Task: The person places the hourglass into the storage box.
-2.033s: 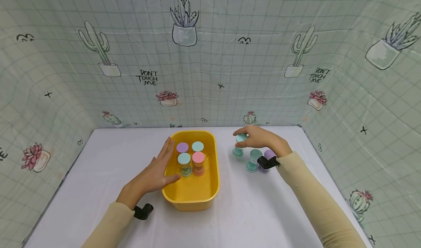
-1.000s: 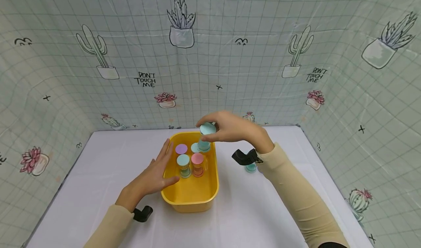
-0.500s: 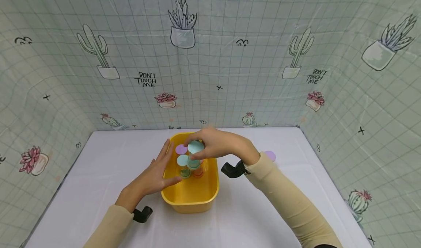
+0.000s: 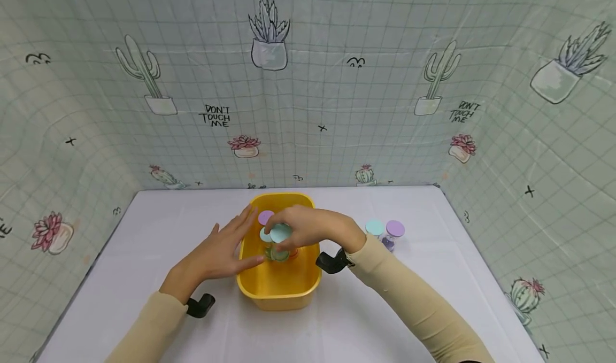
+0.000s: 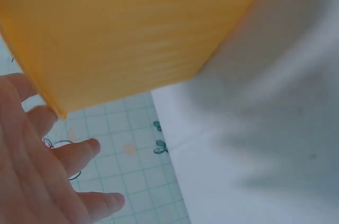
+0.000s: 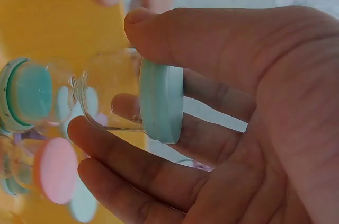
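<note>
My right hand [image 4: 313, 226] grips a teal-capped hourglass [image 6: 161, 102] by its upper cap, thumb on one side and fingers on the other. Clear bulbs meet at its narrow neck, and teal sand lies in the far bulb. It stands over the yellow bin [image 4: 281, 303], among other hourglasses. One of these has a purple cap [image 4: 265, 216]; a pink-capped one [image 6: 58, 171] shows in the right wrist view. Along the bin's left rim my left hand [image 4: 214, 253] lies with fingers straight and spread, thumb reaching over the inside. The left wrist view shows its fingertips at the bin's edge [image 5: 53, 108].
Right of the bin, a teal-capped hourglass [image 4: 375, 227] and a purple-capped hourglass [image 4: 394, 229] stand on the white table [image 4: 356, 309], the teal one partly behind my right sleeve. A patterned cloth wall [image 4: 308, 154] rises behind the table and on both sides.
My right hand has carried the teal-capped hourglass from the right side of the table, over the bin's back, then down toward its front. The left hand has stayed at the rim.
</note>
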The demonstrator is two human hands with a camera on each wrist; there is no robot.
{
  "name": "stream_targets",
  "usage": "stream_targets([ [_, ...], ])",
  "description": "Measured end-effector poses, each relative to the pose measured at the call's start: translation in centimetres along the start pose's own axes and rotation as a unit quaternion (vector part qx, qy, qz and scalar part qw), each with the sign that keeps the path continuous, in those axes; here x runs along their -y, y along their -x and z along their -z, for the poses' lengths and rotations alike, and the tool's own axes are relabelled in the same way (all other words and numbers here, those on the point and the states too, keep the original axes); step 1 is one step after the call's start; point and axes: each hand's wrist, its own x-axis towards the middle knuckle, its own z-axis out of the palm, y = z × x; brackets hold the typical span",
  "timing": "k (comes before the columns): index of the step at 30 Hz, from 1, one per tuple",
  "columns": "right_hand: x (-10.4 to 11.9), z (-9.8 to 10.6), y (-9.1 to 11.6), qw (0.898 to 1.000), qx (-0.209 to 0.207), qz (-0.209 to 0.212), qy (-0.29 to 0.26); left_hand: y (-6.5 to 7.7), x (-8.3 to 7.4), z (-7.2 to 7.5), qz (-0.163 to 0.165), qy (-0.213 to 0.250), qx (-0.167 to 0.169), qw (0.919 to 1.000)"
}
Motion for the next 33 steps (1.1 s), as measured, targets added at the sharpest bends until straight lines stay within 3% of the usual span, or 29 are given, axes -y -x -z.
stream_targets([
  [6,-0.4,-1.7,-0.8,1.0,0.017,-0.018,0.019,0.2,0.5,-0.2,-0.002,0.013,0.013,0.9998],
  [12,-1.0,-2.7,-1.9,0.999,0.027,0.002,0.029,0.3,0.7,-0.6,-0.013,0.037,0.009,0.9992],
  [25,-0.5,-3.9,-3.4,0.996,0.053,0.027,0.072,0.0,1.0,-0.9,-0.023,0.064,0.015,0.9976],
  [33,0.0,-4.3,-4.2,0.991,0.069,0.007,0.117,0.0,1.0,-0.7,-0.03,0.087,0.023,0.9955],
])
